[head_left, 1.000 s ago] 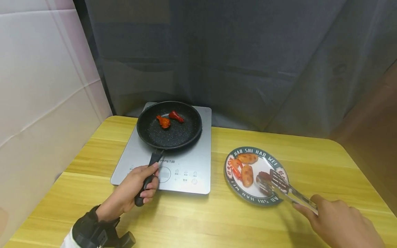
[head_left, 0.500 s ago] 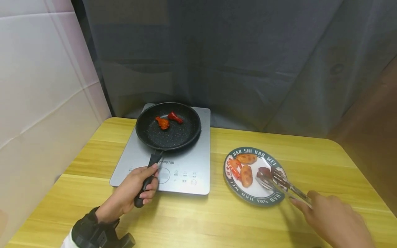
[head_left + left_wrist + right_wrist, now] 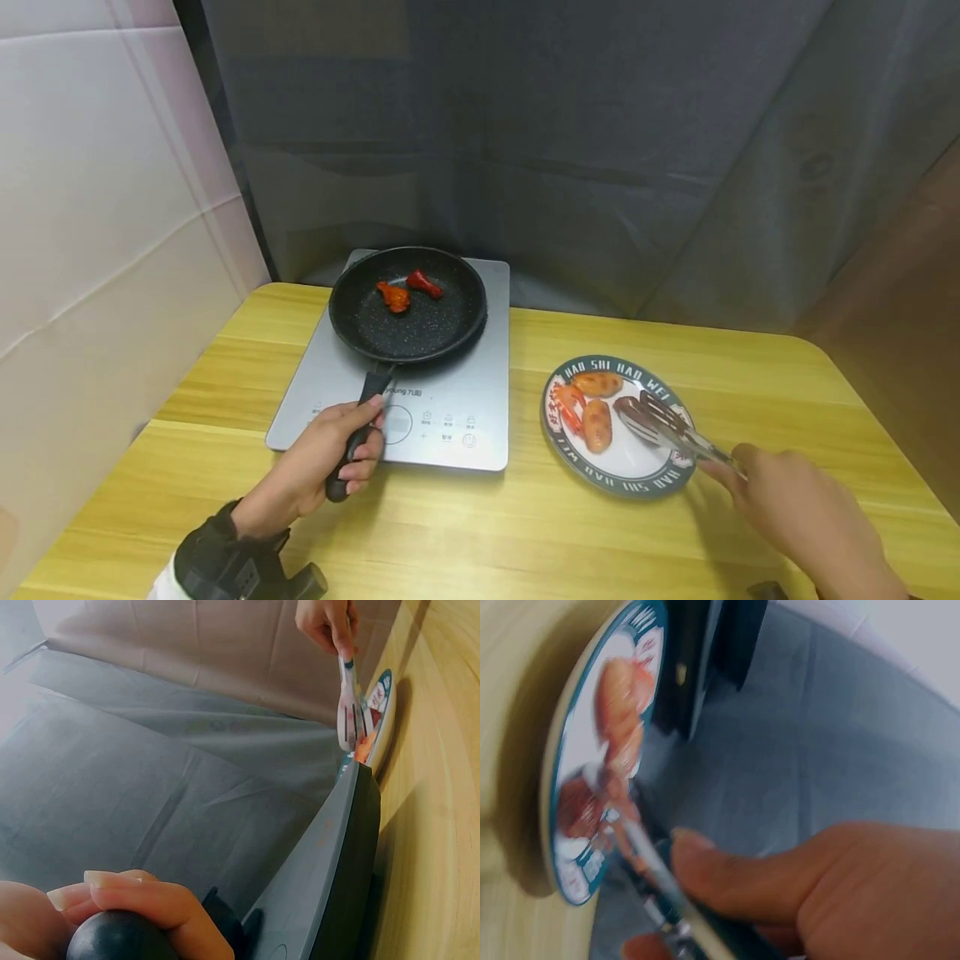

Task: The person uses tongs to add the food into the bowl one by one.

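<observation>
My left hand [image 3: 333,446] grips the black handle [image 3: 375,385] of a speckled frying pan [image 3: 405,335]. Two reddish drumsticks [image 3: 394,297] lie in the pan. On the right, my right hand [image 3: 798,504] holds metal tongs [image 3: 705,446], whose slotted heads are over the right part of a green-rimmed plate [image 3: 630,463]. A dark brown piece of meat [image 3: 577,806] is at the tong heads, largely covered by them in the head view. Two golden-brown oblong pieces [image 3: 597,426] and a red-and-white shrimp-like piece [image 3: 570,410] lie on the plate's left half.
The pan rests on a silver induction cooktop [image 3: 457,450] with touch controls. Both cooktop and plate stand on a wooden table [image 3: 465,533]. A dark grey cloth [image 3: 570,167] hangs behind, and a white panel [image 3: 112,183] stands at the left.
The tongs' heads have come closer together around the dark brown meat, and my right hand has moved slightly left and up. My left hand and the pan stay put.
</observation>
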Tool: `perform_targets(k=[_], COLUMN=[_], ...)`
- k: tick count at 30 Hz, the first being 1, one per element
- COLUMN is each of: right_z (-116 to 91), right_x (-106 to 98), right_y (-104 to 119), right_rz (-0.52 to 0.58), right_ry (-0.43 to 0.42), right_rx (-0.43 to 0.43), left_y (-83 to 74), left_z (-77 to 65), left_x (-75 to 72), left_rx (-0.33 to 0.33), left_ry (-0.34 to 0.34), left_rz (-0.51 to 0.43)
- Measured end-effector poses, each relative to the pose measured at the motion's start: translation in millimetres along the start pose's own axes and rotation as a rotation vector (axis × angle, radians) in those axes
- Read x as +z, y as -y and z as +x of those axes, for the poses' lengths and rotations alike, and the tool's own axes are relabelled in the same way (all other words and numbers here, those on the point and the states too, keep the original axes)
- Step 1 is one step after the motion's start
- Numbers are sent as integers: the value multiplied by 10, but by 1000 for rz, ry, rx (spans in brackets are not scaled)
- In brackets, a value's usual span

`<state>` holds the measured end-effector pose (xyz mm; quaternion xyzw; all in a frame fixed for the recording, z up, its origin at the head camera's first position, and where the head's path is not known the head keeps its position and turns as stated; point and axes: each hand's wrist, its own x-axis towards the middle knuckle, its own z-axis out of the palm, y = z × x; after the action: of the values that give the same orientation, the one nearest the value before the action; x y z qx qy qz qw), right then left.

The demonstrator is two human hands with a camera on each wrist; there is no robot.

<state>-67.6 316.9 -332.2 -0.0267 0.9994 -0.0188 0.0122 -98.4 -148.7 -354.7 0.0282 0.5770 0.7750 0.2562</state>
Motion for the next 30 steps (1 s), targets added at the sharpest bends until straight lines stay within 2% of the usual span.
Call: perform_targets(k=[4, 12, 21, 23, 27, 30], right_z=[31, 88, 131, 130, 188, 281], right_x=[24, -2, -100, -122, -192, -263], right_y=[-96, -152, -88, -67, 45, 177], right_rz=[-5, 20, 12, 14, 26, 37], right_ry=[-86, -75, -92, -127, -158, -145], right_rx=[-87, -117, -182, -201, -242, -286], left_y=[3, -2, -13, -14, -14, -7], left_z=[1, -2, -6, -6, -2, 0], left_x=[3, 5, 9, 11, 10, 11], left_rx=[-3, -5, -10, -8, -4, -7], left_ry=[-1, 1, -7, -10, -16, -21], left_rz=[-2, -7, -4, -6, 0, 1])
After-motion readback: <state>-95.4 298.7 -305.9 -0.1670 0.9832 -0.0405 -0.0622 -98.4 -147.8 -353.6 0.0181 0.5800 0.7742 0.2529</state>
